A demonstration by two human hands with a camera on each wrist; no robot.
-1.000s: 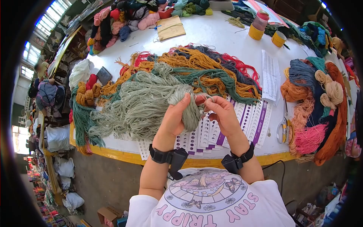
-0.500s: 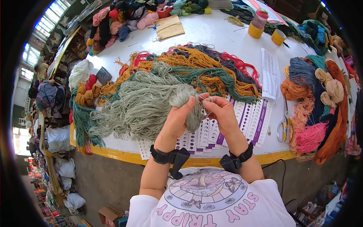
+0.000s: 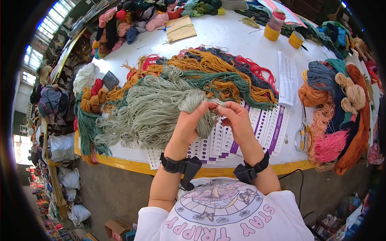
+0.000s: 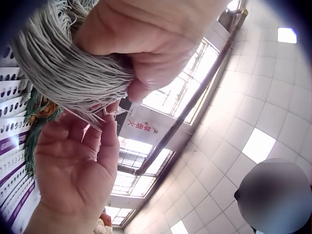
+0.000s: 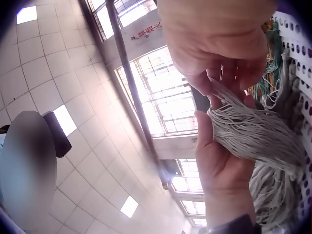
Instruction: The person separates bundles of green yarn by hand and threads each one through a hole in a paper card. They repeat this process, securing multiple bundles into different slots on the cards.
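Observation:
A thick hank of grey-green yarn (image 3: 148, 110) lies across the pile, its near end lifted in my left hand (image 3: 185, 126). The left fingers curl round this folded end, with the thumb over the top. Facing it, my right hand (image 3: 238, 122) pinches a few thin strands at the tip of the bundle. Those strands run taut between the two hands' fingertips in the head view. From the left wrist, the bundle (image 4: 63, 68) shows as a smooth loop narrowing toward the right fingers (image 4: 109, 141). The right wrist view shows the left palm (image 5: 226, 168) beneath the yarn.
Mustard yarn (image 3: 201, 62) and green yarn (image 3: 237, 86) lie behind the hank. Punched white cards (image 3: 257, 128) with purple bands spread under the hands. To the right are scissors (image 3: 301, 138), a printed sheet (image 3: 286, 78) and a pile of coloured skeins (image 3: 329, 142).
The left hand has turned the bundle slightly and its thumb has shifted on it. My right fingertips have moved a little at its end, and the strands there now look drawn straighter.

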